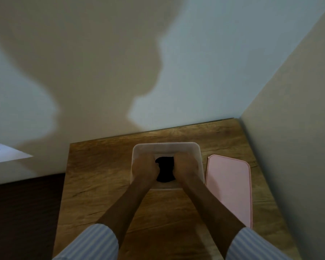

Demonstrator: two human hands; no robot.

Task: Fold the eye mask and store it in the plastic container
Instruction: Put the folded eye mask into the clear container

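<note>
A translucent plastic container (166,146) stands on the wooden table near the wall. Inside it lies the black eye mask (165,169), bunched into a compact folded shape. Both hands reach down into the container. My left hand (144,167) grips the mask's left side with curled fingers. My right hand (185,167) holds the mask's right side the same way. The hands cover the edges of the mask and part of the container floor.
A pink lid (230,186) lies flat on the table just right of the container. The wooden table (101,175) sits in a corner, walls behind and to the right. A dark floor shows at the left, and a white surface (6,153) at the far left.
</note>
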